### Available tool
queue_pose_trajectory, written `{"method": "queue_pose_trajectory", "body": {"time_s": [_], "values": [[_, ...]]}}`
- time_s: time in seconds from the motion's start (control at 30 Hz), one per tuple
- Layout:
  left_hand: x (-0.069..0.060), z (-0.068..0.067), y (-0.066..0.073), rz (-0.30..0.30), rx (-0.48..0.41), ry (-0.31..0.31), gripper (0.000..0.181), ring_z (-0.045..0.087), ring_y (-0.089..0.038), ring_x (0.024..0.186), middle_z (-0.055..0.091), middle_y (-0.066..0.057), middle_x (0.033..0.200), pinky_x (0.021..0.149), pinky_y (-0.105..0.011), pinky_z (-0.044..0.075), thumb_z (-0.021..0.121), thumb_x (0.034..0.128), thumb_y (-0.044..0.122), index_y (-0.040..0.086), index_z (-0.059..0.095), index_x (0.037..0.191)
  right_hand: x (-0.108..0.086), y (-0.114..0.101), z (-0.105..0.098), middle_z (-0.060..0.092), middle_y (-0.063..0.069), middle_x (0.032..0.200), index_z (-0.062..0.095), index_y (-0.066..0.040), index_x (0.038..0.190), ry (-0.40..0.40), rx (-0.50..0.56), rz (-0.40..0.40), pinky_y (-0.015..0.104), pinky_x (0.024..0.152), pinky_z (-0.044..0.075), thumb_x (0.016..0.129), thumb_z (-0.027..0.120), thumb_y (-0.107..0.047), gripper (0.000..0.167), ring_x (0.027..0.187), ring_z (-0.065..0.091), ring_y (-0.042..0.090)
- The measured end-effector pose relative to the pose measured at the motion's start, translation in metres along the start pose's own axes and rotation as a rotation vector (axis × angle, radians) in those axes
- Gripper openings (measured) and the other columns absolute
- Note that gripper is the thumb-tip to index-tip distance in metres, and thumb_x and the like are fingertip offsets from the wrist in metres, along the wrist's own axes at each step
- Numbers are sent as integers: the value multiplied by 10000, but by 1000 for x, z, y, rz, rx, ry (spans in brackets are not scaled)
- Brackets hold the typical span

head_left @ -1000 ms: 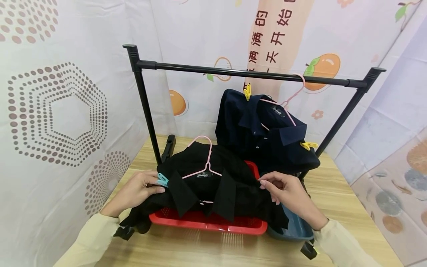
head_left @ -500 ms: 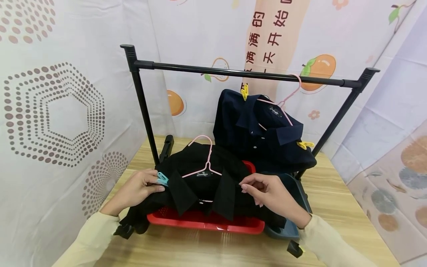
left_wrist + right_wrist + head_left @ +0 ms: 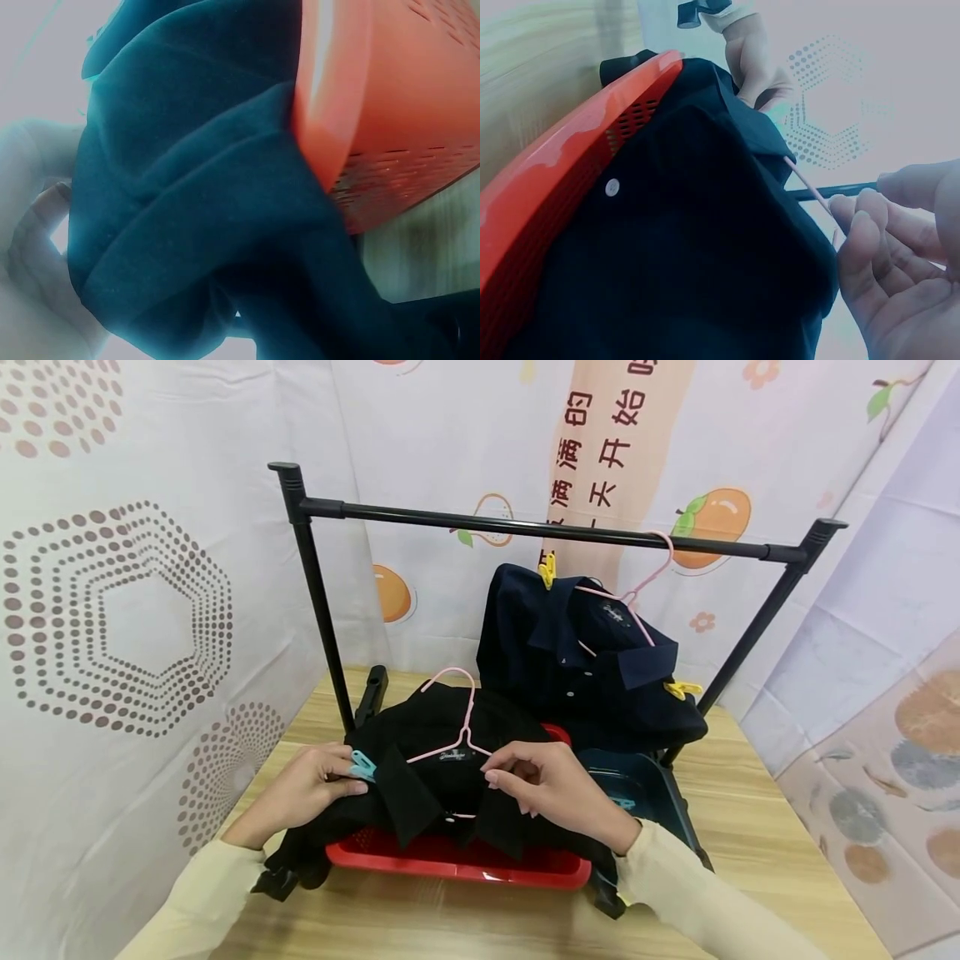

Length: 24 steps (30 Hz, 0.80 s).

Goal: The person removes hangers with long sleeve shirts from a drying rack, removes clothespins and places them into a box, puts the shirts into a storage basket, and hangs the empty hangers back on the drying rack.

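A black collared shirt [image 3: 420, 718] lies over a red basket [image 3: 457, 864], with a pink hanger [image 3: 467, 727] inside its neck. At the left shoulder my left hand [image 3: 311, 789] pinches the shirt's fabric, right beside a light blue clothespin [image 3: 362, 766]. My right hand [image 3: 543, 785] is over the right side of the collar, fingers loosely curled. In the right wrist view the fingers overlap the hanger's arm, and a gap shows between thumb and fingers. Nothing is seen held there. The right collar flap is partly hidden by that hand.
A navy shirt [image 3: 562, 668] on another pink hanger [image 3: 630, 597] hangs from the black rack [image 3: 480, 522], with yellow clothespins [image 3: 547, 572] on its shoulders. A dark blue basket [image 3: 652, 777] stands right of the red one, a blue clothespin [image 3: 622, 802] inside. Patterned curtains surround the wooden table [image 3: 750, 827].
My right hand has moved left from the black shirt's right shoulder to its collar, uncovering more of the blue basket. My left hand has stayed by the light blue clothespin.
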State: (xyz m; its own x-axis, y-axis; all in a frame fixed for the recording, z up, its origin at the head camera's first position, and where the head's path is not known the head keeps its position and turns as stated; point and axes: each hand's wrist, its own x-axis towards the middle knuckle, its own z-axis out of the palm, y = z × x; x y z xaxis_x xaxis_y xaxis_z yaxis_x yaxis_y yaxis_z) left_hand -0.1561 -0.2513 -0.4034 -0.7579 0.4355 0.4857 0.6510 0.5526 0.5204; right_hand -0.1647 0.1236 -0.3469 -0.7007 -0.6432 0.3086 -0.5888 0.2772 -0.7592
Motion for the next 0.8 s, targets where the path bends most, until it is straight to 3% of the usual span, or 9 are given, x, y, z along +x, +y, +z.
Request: {"method": "queue_pose_trajectory", "body": {"time_s": [0.37, 0.6, 0.8], "values": [[-1, 0, 0, 18, 19, 13, 230, 606, -37, 824, 637, 184, 840, 741, -191, 505, 870, 771, 5, 217, 820, 845, 21, -9, 12, 714, 58, 881, 748, -104, 1095, -36, -5, -53, 321, 499, 542, 1004, 701, -198, 139, 531, 567, 107], [-3, -2, 5, 0, 9, 8, 226, 597, -35, 805, 632, 179, 830, 717, -201, 508, 864, 783, 11, 224, 820, 843, 36, -15, 28, 698, -80, 891, 755, -114, 1099, -77, -77, -93, 274, 522, 521, 1001, 704, -186, 132, 540, 556, 64], [-1, 1, 6, 11, 10, 20, 218, 588, -29, 783, 629, 179, 831, 705, -179, 487, 866, 787, 20, 226, 817, 837, 50, -25, 34, 716, -109, 981, 762, -117, 1124, -86, -161, -175, 236, 535, 472, 991, 715, -179, 153, 556, 514, 40]]}}
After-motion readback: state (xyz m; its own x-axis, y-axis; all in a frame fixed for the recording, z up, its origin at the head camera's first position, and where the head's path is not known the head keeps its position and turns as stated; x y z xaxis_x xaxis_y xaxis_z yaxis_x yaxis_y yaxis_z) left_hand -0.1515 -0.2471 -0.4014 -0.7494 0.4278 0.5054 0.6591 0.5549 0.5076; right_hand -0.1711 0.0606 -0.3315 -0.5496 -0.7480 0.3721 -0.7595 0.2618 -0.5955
